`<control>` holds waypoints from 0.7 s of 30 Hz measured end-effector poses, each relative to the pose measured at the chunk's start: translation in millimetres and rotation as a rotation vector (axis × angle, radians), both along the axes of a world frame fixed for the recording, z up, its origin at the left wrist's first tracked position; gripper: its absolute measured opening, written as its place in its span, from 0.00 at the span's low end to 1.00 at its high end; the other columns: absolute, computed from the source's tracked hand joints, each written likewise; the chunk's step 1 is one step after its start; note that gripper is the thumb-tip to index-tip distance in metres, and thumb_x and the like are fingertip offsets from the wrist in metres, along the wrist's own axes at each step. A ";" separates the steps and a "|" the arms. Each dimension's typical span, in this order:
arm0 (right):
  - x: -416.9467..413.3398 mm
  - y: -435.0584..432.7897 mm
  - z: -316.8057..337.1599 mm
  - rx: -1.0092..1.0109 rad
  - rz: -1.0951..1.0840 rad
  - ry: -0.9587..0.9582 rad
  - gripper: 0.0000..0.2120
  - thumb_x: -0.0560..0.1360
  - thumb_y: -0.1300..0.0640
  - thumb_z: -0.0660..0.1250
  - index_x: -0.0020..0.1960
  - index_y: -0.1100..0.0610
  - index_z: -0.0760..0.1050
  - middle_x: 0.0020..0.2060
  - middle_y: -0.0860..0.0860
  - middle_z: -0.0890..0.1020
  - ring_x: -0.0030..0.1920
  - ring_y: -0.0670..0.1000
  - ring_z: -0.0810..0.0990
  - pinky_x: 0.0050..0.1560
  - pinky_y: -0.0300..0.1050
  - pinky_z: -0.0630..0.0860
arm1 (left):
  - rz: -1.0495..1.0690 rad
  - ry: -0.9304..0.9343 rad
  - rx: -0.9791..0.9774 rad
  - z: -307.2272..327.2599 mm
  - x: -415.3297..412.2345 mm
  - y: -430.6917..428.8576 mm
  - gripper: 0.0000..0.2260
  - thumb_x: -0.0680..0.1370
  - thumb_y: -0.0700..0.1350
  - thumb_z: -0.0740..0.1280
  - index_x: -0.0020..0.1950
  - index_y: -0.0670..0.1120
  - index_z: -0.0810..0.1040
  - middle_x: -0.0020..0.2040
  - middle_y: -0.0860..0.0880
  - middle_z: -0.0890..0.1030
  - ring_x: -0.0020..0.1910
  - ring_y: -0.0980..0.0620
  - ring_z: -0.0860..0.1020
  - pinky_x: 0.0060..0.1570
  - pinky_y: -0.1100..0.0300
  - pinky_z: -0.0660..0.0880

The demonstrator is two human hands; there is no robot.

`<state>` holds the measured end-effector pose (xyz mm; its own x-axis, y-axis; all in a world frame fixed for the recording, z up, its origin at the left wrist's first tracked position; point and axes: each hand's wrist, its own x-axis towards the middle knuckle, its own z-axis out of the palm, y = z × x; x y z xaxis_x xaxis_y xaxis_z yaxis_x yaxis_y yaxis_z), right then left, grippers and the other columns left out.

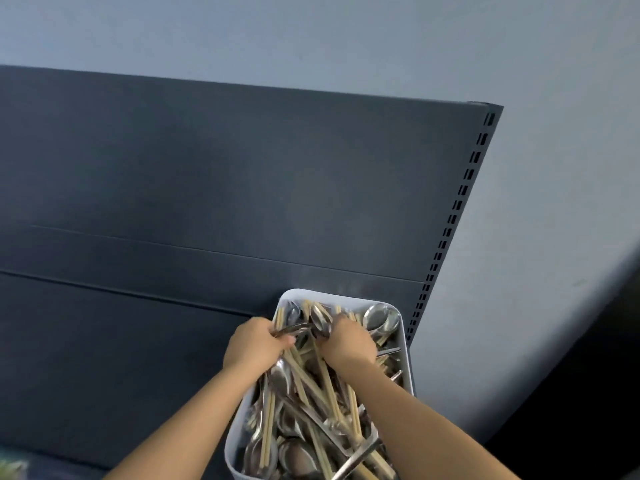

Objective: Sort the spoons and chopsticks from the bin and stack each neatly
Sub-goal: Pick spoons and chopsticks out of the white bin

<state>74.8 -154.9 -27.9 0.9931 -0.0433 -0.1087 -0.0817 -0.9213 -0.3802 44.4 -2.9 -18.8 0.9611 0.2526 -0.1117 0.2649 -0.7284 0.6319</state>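
A white plastic bin sits at the lower middle, heaped with metal spoons and pale wooden chopsticks tangled together. Both my hands are inside its far half. My left hand curls its fingers round a spoon that points right. My right hand grips another spoon, whose bowl shows just left of the knuckles. The two hands are close together, almost touching. My forearms hide part of the pile beneath them.
A dark grey shelf back panel rises behind the bin, with a slotted upright post at its right edge. A pale wall lies to the right. A blurred object shows at the bottom left corner.
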 end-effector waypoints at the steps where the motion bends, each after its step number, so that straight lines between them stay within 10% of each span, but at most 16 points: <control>1: 2.2 1.7 -0.6 0.026 -0.013 0.012 0.13 0.76 0.53 0.63 0.58 0.57 0.74 0.55 0.54 0.81 0.56 0.58 0.80 0.53 0.47 0.76 | 0.010 -0.002 -0.071 -0.8 -2.5 2.1 0.13 0.74 0.52 0.72 0.32 0.47 0.77 0.32 0.50 0.79 0.33 0.53 0.78 0.33 0.60 0.69; 7: 4.1 12.1 8.4 0.028 0.008 -0.167 0.10 0.77 0.58 0.59 0.57 0.57 0.71 0.55 0.54 0.78 0.57 0.58 0.78 0.44 0.46 0.68 | 0.159 0.045 -0.379 -7.1 -3.3 9.3 0.12 0.75 0.44 0.69 0.33 0.41 0.75 0.27 0.46 0.71 0.23 0.51 0.66 0.28 0.60 0.59; 21: -7.3 54.4 31.8 0.283 0.090 -0.412 0.06 0.81 0.55 0.54 0.46 0.55 0.60 0.35 0.51 0.74 0.36 0.58 0.71 0.36 0.48 0.64 | 0.133 -0.393 -0.055 35.2 -29.3 47.0 0.10 0.81 0.43 0.61 0.42 0.44 0.78 0.32 0.51 0.74 0.29 0.53 0.70 0.27 0.60 0.62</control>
